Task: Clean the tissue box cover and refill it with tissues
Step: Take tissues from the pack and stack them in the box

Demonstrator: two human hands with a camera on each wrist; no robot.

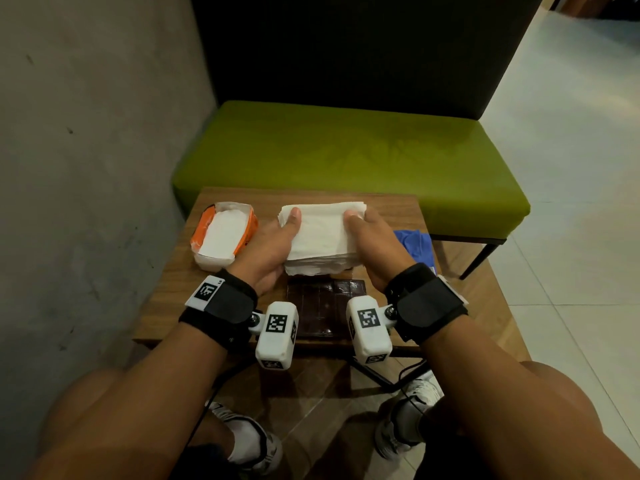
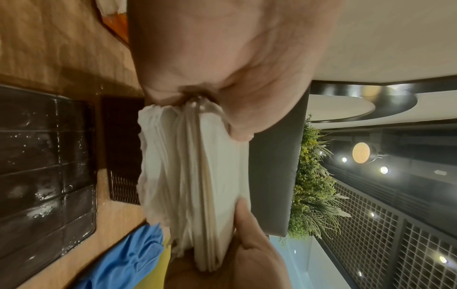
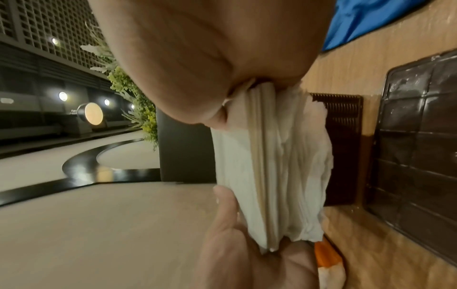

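2 hands (image 1: 273, 244) (image 1: 374, 244) grip 1 tissue stack (image 1: 322, 233); no writing legible.

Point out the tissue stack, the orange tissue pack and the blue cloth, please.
tissue stack (image 1: 320, 233): head view, bare top sheet between the thumbs.
orange tissue pack (image 1: 250, 227): head view, orange wrapper on its right side.
blue cloth (image 1: 414, 244): head view, visible folds right of the right hand.
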